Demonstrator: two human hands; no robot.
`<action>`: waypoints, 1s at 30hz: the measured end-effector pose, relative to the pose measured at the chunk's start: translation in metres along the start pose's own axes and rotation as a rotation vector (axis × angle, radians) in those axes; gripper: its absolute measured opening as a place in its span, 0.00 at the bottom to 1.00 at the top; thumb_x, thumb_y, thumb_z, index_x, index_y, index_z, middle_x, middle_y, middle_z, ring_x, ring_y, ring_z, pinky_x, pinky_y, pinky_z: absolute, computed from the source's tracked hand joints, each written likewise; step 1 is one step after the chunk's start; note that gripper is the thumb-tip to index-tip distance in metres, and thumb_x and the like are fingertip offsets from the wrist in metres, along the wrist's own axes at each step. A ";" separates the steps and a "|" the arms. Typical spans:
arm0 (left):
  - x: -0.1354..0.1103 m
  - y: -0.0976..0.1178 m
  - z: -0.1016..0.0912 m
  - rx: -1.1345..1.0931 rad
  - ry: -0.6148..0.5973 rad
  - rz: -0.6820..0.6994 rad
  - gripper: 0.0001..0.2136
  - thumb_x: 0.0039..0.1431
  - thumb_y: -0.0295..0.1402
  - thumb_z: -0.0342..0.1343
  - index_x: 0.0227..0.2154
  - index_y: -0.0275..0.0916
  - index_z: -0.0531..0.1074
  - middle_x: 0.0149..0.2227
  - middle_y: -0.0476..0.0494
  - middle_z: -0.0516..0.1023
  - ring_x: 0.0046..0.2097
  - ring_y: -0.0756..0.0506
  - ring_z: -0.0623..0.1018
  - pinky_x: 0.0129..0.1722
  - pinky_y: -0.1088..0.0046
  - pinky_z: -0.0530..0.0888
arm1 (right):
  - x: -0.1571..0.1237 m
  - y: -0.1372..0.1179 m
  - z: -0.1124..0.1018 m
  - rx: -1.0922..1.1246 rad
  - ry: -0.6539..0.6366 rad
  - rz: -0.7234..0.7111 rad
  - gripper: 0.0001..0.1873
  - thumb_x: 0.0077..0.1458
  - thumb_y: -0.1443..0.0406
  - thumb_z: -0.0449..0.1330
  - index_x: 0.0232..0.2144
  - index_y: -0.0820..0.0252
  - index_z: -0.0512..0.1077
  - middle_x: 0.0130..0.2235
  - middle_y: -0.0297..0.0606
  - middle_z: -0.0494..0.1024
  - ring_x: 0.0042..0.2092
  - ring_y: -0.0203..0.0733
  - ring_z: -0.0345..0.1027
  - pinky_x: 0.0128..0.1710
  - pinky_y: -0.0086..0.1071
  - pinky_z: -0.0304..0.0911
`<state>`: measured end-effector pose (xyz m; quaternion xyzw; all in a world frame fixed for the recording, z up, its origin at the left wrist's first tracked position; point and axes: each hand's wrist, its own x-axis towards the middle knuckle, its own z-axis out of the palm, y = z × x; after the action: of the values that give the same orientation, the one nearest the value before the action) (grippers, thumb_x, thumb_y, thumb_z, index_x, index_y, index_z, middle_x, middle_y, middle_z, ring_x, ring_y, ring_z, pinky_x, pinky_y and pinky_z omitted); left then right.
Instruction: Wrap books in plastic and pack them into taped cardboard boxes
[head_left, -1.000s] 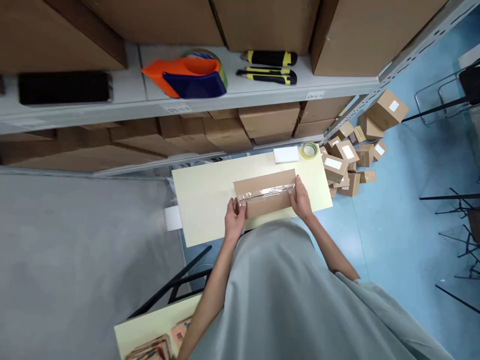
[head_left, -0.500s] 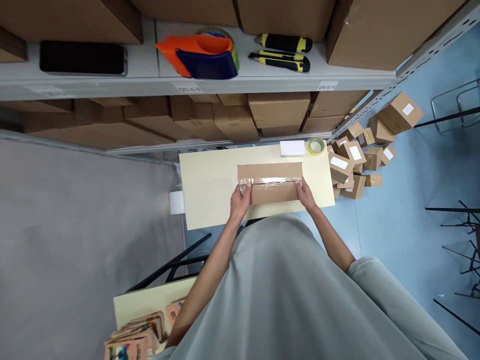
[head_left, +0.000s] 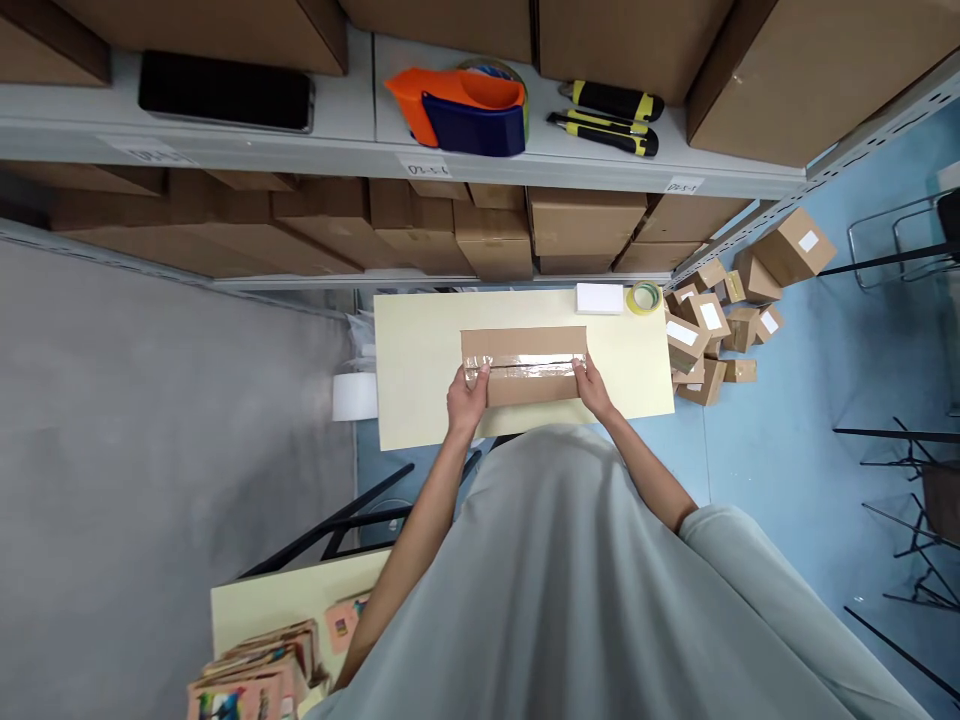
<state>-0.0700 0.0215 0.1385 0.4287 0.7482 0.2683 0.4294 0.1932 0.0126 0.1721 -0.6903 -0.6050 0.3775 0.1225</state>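
Note:
A brown cardboard box [head_left: 525, 340] is held between my hands over the pale yellow table [head_left: 420, 400]. Clear shiny tape runs along the middle of its top face. My left hand [head_left: 468, 398] grips the box's left end, thumb on top and the fingers mostly hidden beneath. At the opposite end my right hand [head_left: 592, 386] holds on in the same way. Whether the box touches the tabletop I cannot tell. Beyond it, near the table's far edge, are a white stack of labels or paper [head_left: 599, 298] and a roll of yellowish tape [head_left: 644, 297].
Above the table, a grey shelf [head_left: 330, 150] carries a black phone [head_left: 225, 92], an orange and blue tape dispenser [head_left: 472, 110], yellow-black utility knives [head_left: 611, 115] and large boxes. Labelled parcels [head_left: 701, 330] lie piled at right. Stacked printed packets [head_left: 255, 670] sit on a side table lower left.
My view has shifted, so the shelf items appear further right. The box and both hands have moved slightly left relative to the table. My grip on the box looks the same.

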 end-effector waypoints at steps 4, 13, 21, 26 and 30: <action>0.001 -0.006 0.001 0.065 0.031 0.077 0.33 0.75 0.53 0.45 0.70 0.34 0.68 0.67 0.26 0.77 0.70 0.33 0.75 0.70 0.51 0.70 | -0.001 -0.005 0.002 -0.010 0.061 0.166 0.40 0.79 0.53 0.38 0.81 0.74 0.41 0.79 0.60 0.55 0.80 0.51 0.51 0.77 0.50 0.54; -0.033 0.020 0.021 0.444 -0.361 0.725 0.34 0.78 0.44 0.38 0.78 0.30 0.55 0.80 0.31 0.56 0.82 0.36 0.51 0.81 0.47 0.45 | -0.013 -0.046 0.029 -0.364 -0.148 -0.406 0.35 0.76 0.65 0.45 0.81 0.64 0.49 0.81 0.46 0.50 0.83 0.48 0.39 0.83 0.50 0.40; -0.012 -0.001 -0.020 0.659 -0.342 0.726 0.38 0.78 0.49 0.39 0.79 0.25 0.50 0.81 0.29 0.49 0.82 0.36 0.49 0.81 0.50 0.49 | -0.008 0.003 0.017 -0.469 -0.003 -0.317 0.35 0.80 0.58 0.44 0.81 0.66 0.50 0.81 0.45 0.48 0.82 0.50 0.42 0.82 0.50 0.41; -0.015 -0.003 -0.027 0.718 -0.275 0.714 0.38 0.78 0.46 0.39 0.80 0.23 0.46 0.81 0.26 0.46 0.82 0.34 0.48 0.81 0.45 0.46 | -0.012 0.020 0.012 -0.447 0.107 -0.299 0.38 0.80 0.56 0.43 0.82 0.67 0.41 0.81 0.48 0.46 0.82 0.54 0.40 0.82 0.56 0.41; -0.023 0.008 -0.009 0.726 -0.346 0.773 0.36 0.78 0.45 0.41 0.81 0.28 0.46 0.81 0.30 0.47 0.82 0.34 0.49 0.81 0.45 0.45 | -0.009 -0.001 0.028 -0.469 0.020 -0.420 0.37 0.80 0.58 0.43 0.82 0.66 0.41 0.81 0.46 0.46 0.82 0.52 0.41 0.82 0.53 0.42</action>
<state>-0.0686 0.0047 0.1582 0.8300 0.4997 0.0571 0.2412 0.1739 -0.0041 0.1566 -0.5632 -0.8037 0.1874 0.0410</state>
